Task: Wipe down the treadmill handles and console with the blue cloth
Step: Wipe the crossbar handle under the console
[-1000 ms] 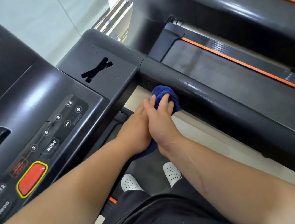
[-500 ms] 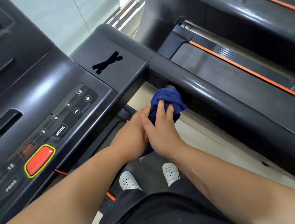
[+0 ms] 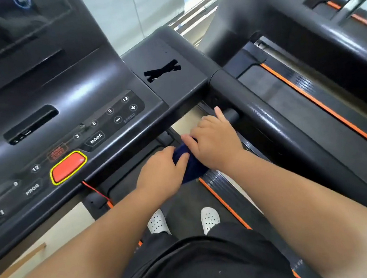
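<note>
The blue cloth (image 3: 190,164) is soft, dark and bunched into a wad, held in the air between both hands just below the console's front edge, touching neither console nor handle.

The left hand (image 3: 160,175), at 8 o'clock from the wad, grips it with curled fingers, and its thumb lies along the cloth's near side. The right hand (image 3: 215,143), at 1 o'clock from the wad, covers the upper part. Its thumb is laid across the fabric, its other fingers are bent, and its index finger points straight towards a short round stub grip (image 3: 232,114). How it grips underneath is hidden.

The console (image 3: 61,91) is glossy black plastic at 10 o'clock from the hands, with flat membrane keys marked MODE, PROG and SPEED. Its rounded red stop button (image 3: 68,168) is ringed in yellow, and a thin red cord (image 3: 94,190) hangs below it.

The handle (image 3: 293,139) is a thick, smooth black bar running from 12 towards 4 o'clock past the right hand.

At 6 o'clock are white perforated clogs (image 3: 208,219) on the matte grey belt (image 3: 186,205), edged in orange, and black shorts (image 3: 200,268).
</note>
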